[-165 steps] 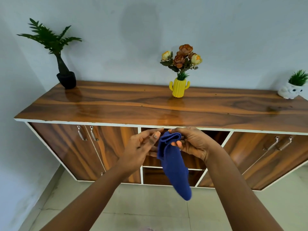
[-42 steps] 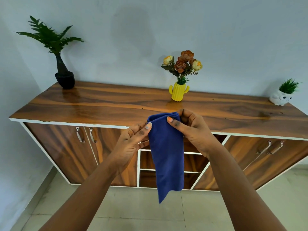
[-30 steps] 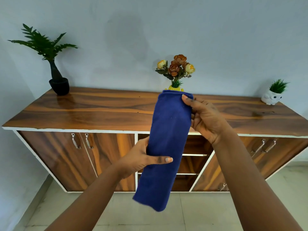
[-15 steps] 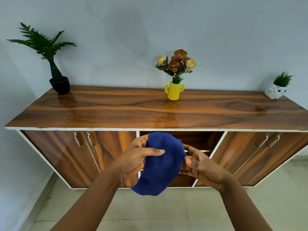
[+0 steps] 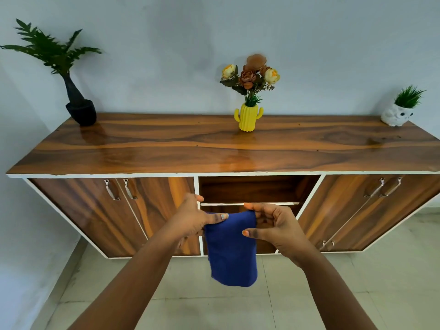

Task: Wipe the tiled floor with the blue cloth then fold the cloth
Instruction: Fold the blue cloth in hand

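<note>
Both hands' fingers point(image 5: 215, 216) pinch the hanging blue cloth point(image 5: 231, 248) at its top corners.

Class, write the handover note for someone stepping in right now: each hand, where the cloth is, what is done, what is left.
Left hand: pinches the top left corner of the blue cloth.
Right hand: pinches the top right corner.
Cloth: hangs in the air between the hands as a narrow folded strip, in front of the cabinet, above the tiled floor.
Done: folding is under way; the wiping cannot be judged from this view.
Left: finish the fold.
</note>
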